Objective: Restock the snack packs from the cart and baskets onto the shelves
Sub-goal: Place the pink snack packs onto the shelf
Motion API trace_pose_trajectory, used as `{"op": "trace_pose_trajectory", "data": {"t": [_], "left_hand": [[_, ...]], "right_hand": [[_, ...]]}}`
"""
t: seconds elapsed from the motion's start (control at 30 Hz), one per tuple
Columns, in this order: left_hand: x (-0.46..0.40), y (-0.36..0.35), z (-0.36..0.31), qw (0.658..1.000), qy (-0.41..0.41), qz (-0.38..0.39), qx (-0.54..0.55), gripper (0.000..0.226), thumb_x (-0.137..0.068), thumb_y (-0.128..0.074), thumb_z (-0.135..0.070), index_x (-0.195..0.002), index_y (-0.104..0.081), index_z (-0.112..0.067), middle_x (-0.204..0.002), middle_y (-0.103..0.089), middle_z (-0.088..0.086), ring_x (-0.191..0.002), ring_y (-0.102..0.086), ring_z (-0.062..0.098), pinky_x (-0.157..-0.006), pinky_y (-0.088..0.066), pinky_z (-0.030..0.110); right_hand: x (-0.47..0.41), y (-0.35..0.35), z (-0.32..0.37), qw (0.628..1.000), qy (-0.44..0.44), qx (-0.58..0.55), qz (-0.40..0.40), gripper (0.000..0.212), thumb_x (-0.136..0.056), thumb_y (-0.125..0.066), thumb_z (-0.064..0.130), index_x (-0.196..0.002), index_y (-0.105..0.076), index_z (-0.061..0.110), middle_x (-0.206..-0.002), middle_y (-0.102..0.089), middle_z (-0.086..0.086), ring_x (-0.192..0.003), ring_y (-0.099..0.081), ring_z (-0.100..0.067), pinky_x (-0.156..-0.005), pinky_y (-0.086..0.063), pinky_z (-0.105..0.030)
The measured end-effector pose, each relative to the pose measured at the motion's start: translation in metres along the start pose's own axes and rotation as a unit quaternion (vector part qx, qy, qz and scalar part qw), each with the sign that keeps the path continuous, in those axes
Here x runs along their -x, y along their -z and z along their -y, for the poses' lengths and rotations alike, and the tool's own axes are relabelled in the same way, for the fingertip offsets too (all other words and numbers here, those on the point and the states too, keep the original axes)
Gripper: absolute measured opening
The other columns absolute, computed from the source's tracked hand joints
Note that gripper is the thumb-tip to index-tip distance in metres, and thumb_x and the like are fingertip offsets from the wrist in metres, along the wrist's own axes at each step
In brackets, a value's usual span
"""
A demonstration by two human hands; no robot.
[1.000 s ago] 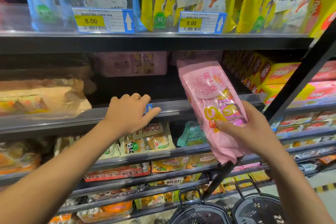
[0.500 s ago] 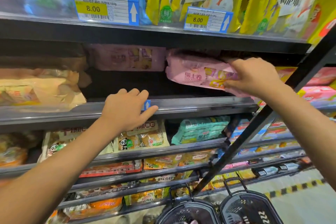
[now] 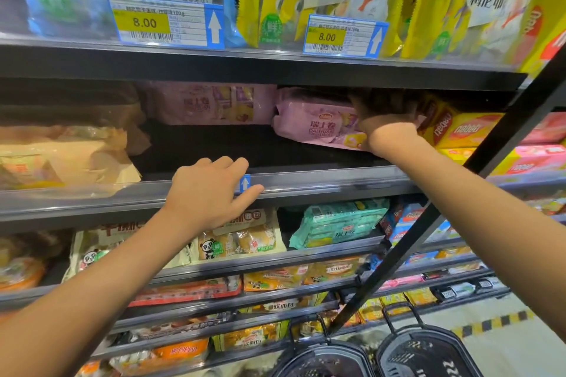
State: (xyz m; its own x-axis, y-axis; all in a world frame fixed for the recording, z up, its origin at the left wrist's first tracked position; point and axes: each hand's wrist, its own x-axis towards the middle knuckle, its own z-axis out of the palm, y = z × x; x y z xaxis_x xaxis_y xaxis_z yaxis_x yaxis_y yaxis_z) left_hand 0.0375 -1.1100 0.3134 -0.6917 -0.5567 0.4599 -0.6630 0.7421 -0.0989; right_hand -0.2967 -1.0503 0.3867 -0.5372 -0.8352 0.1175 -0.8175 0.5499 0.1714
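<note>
A pink snack pack (image 3: pixel 312 124) lies on its side deep in the second shelf, just under the shelf above. My right hand (image 3: pixel 386 115) reaches into that shelf and is closed on the pack's right end; its fingers sit in shadow. My left hand (image 3: pixel 211 194) rests on the front rail of the same shelf (image 3: pixel 321 182), fingers curled over the edge beside a small blue arrow tag. Another pink pack (image 3: pixel 211 104) stands further back to the left.
Two dark baskets (image 3: pixel 324 361) (image 3: pixel 425 352) sit on the floor at the bottom right. A black slanted post (image 3: pixel 453 211) crosses the right side. Yellow boxes (image 3: pixel 459 128) stand right of the pink pack, tan bags (image 3: pixel 61 156) to the left.
My right hand has carried the pink pack up from in front of the shelf, turned it flat and pushed it deeper in. The left hand has stayed on the rail.
</note>
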Motion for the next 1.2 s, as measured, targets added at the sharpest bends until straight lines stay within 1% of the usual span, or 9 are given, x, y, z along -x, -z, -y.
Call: {"op": "trace_pose_trajectory", "data": {"t": [0.13, 0.2, 0.27, 0.33, 0.43, 0.63, 0.83, 1.03, 1.2], "left_hand": [[0.0, -0.002, -0.001, 1.0, -0.001, -0.006, -0.011, 0.061, -0.094, -0.013, -0.077, -0.103, -0.052, -0.031, -0.084, -0.058, -0.012, -0.064, -0.053, 0.009, -0.043, -0.032, 0.021], [-0.001, -0.002, -0.001, 1.0, -0.002, -0.007, -0.018, 0.062, -0.093, -0.012, -0.078, -0.103, -0.051, -0.031, -0.084, -0.058, -0.012, -0.063, -0.053, 0.009, -0.042, -0.034, 0.021], [-0.002, -0.002, -0.002, 1.0, -0.001, -0.004, -0.018, 0.061, -0.092, -0.013, -0.078, -0.103, -0.051, -0.031, -0.084, -0.057, -0.012, -0.063, -0.053, 0.009, -0.043, -0.039, 0.022], [-0.002, -0.002, -0.002, 1.0, 0.001, -0.002, -0.021, 0.06, -0.092, -0.014, -0.078, -0.102, -0.05, -0.031, -0.083, -0.056, -0.012, -0.063, -0.052, 0.009, -0.043, -0.037, 0.022], [-0.002, -0.003, -0.002, 1.0, 0.005, -0.004, -0.016, 0.062, -0.09, -0.011, -0.079, -0.101, -0.05, -0.032, -0.083, -0.057, -0.012, -0.062, -0.053, 0.008, -0.043, -0.039, 0.022], [-0.003, -0.003, -0.004, 1.0, 0.009, 0.003, -0.025, 0.06, -0.09, -0.013, -0.079, -0.101, -0.048, -0.032, -0.085, -0.056, -0.013, -0.065, -0.054, 0.008, -0.043, -0.039, 0.022], [-0.002, -0.003, -0.005, 0.999, 0.013, 0.019, -0.043, 0.068, -0.086, -0.008, -0.08, -0.11, -0.05, -0.032, -0.091, -0.059, -0.012, -0.068, -0.057, 0.01, -0.046, -0.046, 0.026], [-0.003, -0.006, -0.004, 0.999, 0.019, 0.018, -0.04, 0.067, -0.087, -0.012, -0.081, -0.11, -0.051, -0.032, -0.092, -0.062, -0.011, -0.068, -0.059, 0.01, -0.048, -0.051, 0.029], [-0.003, -0.006, -0.004, 0.999, 0.025, 0.016, -0.037, 0.066, -0.088, -0.014, -0.082, -0.11, -0.051, -0.032, -0.09, -0.061, -0.011, -0.067, -0.058, 0.01, -0.048, -0.051, 0.029]], "right_hand": [[-0.007, -0.021, 0.025, 0.999, -0.04, 0.012, 0.01, 0.059, -0.101, -0.057, 0.033, -0.155, -0.034, 0.029, -0.164, -0.028, -0.014, -0.149, -0.027, -0.04, -0.119, -0.025, -0.053], [-0.019, -0.033, 0.021, 0.997, -0.051, -0.025, 0.055, 0.041, -0.103, -0.05, 0.027, -0.143, -0.05, 0.019, -0.152, -0.046, -0.015, -0.137, -0.045, -0.037, -0.103, -0.041, -0.043], [-0.022, -0.036, 0.021, 0.997, 0.009, -0.045, 0.063, 0.035, -0.102, -0.043, 0.031, -0.126, -0.058, 0.01, -0.139, -0.058, -0.015, -0.125, -0.055, -0.035, -0.087, -0.041, -0.036], [-0.026, -0.029, 0.031, 0.986, 0.01, -0.16, -0.037, 0.042, -0.102, -0.044, 0.039, -0.134, -0.052, 0.012, -0.144, -0.053, -0.013, -0.133, -0.049, -0.036, -0.097, -0.04, -0.039], [-0.034, -0.009, 0.043, 0.984, -0.005, -0.099, -0.149, 0.049, -0.105, -0.048, 0.023, -0.151, -0.034, 0.013, -0.156, -0.039, -0.02, -0.144, -0.035, -0.043, -0.108, -0.037, -0.055], [-0.065, -0.032, 0.025, 0.981, 0.004, -0.192, -0.04, 0.037, -0.112, -0.034, 0.022, -0.136, -0.053, 0.003, -0.139, -0.054, -0.026, -0.129, -0.05, -0.041, -0.106, -0.037, -0.039], [-0.072, -0.015, 0.053, 0.944, 0.009, -0.296, -0.142, 0.039, -0.112, -0.036, 0.028, -0.142, -0.048, 0.007, -0.145, -0.053, -0.02, -0.136, -0.047, -0.037, -0.112, -0.034, -0.037], [-0.072, -0.016, 0.048, 0.967, 0.088, -0.214, -0.103, 0.053, -0.103, -0.057, 0.026, -0.152, -0.039, 0.013, -0.152, -0.046, -0.019, -0.139, -0.044, -0.04, -0.114, -0.04, -0.045], [-0.058, -0.021, 0.047, 0.981, 0.049, -0.148, -0.117, 0.063, -0.092, -0.066, 0.029, -0.147, -0.037, 0.019, -0.148, -0.043, -0.02, -0.138, -0.041, -0.045, -0.106, -0.047, -0.055]]}}
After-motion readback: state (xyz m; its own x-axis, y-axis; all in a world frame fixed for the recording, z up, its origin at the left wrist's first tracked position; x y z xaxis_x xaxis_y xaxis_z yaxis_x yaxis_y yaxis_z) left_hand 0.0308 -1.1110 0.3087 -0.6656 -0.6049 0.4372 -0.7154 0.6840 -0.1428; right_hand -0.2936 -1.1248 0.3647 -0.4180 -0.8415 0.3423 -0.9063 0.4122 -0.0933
